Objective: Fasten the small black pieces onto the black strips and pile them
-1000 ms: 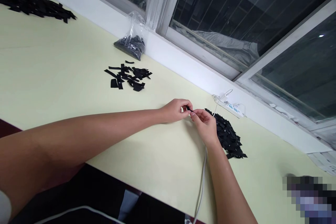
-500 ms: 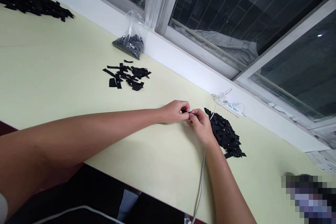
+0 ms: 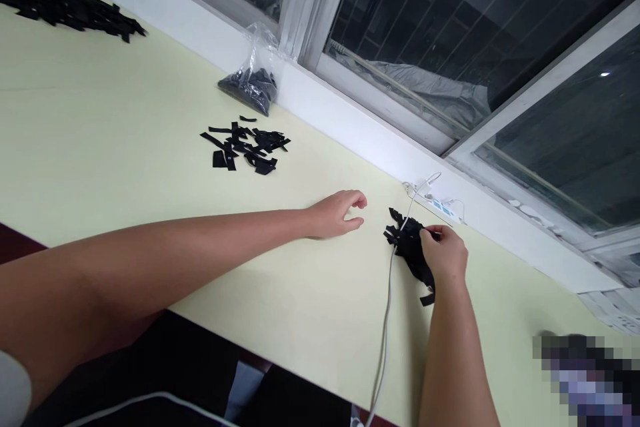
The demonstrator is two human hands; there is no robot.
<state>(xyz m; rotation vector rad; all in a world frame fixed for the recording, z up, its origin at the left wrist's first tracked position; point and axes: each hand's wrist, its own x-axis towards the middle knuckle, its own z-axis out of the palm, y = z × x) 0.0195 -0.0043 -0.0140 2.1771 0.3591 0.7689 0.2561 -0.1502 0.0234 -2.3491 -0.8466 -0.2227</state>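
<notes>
My left hand point(image 3: 336, 213) hovers over the table point(image 3: 300, 300), thumb and fingers apart, holding nothing. To its right, my right hand point(image 3: 446, 252) is at a heap of black fabric strips point(image 3: 413, 250). Its thumb and fingertips are closed on a black strip point(image 3: 435, 235), partly hidden by the hand. My hand and wrist cover the right side of this heap. A smaller scatter of black strips point(image 3: 250, 147) lies beyond my left forearm, some pieces overlapping.
A clear plastic bag point(image 3: 249, 85) holding black pieces stands against the white ledge. More black strips point(image 3: 65, 10) are piled far left. A white cable point(image 3: 386, 327) crosses the right heap from a power strip point(image 3: 443, 209). A blurred-out item point(image 3: 585, 377) lies at lower right.
My hands have parted from the small black piece they held together. My right hand has moved right onto the heap. My left hand has stayed in place and opened.
</notes>
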